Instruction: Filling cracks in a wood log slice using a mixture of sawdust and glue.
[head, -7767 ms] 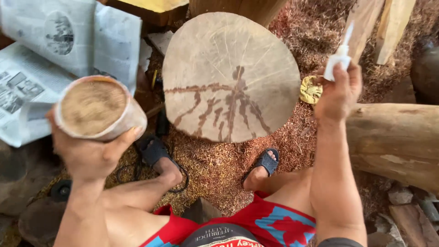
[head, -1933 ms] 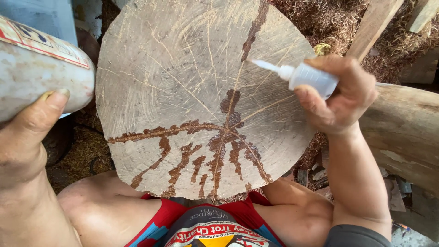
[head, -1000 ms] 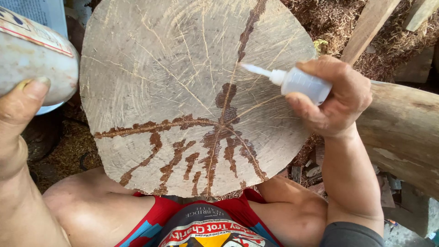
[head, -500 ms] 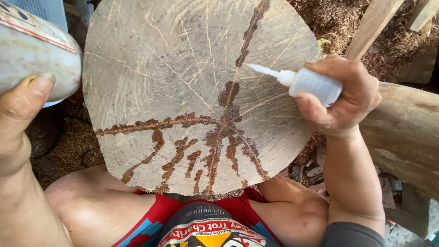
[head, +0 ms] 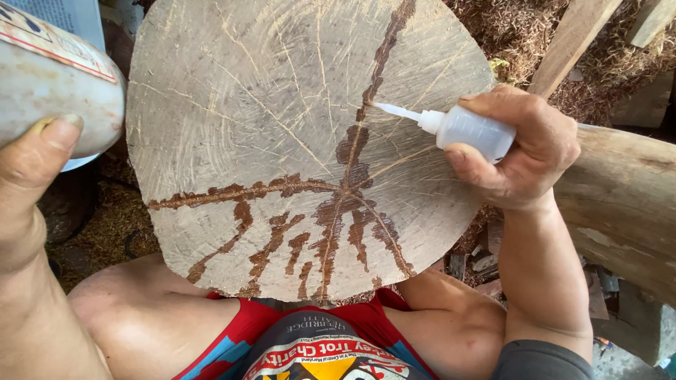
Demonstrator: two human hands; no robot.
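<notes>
Both hands are busy over a big round slice of wood (head: 282,141) that stands tilted in front of the person's knees. Right hand (head: 521,151) is closed around a small soft plastic bottle (head: 472,130), with the thumb under it and the other fingers folded over the top; the bottle lies almost flat and its thin white nozzle (head: 398,112) points to the left. The tip of the nozzle touches a dark crack line (head: 384,56) that runs from the centre of the wood slice up toward its top edge. Left hand (head: 35,162) is at the left border of the view and grips a dusty round can (head: 56,77) with a paper label, the thumb pressed flat against its side; the other fingers are behind the can and I cannot see them. The can is held in the air just beside the left rim of the slice, not touching it. On the pale face of the wood, many brown filled cracks (head: 317,225) spread from the centre downward and to the left, like branches, while thinner cracks above are only light lines. Under the slice are the person's bare legs and red shorts (head: 317,345). At the right lies a thick log (head: 627,204), close behind the right wrist, and a wooden plank (head: 574,39) leans above it. Wood shavings (head: 521,28) cover the floor around, and a newspaper (head: 63,14) shows at the top left corner.
</notes>
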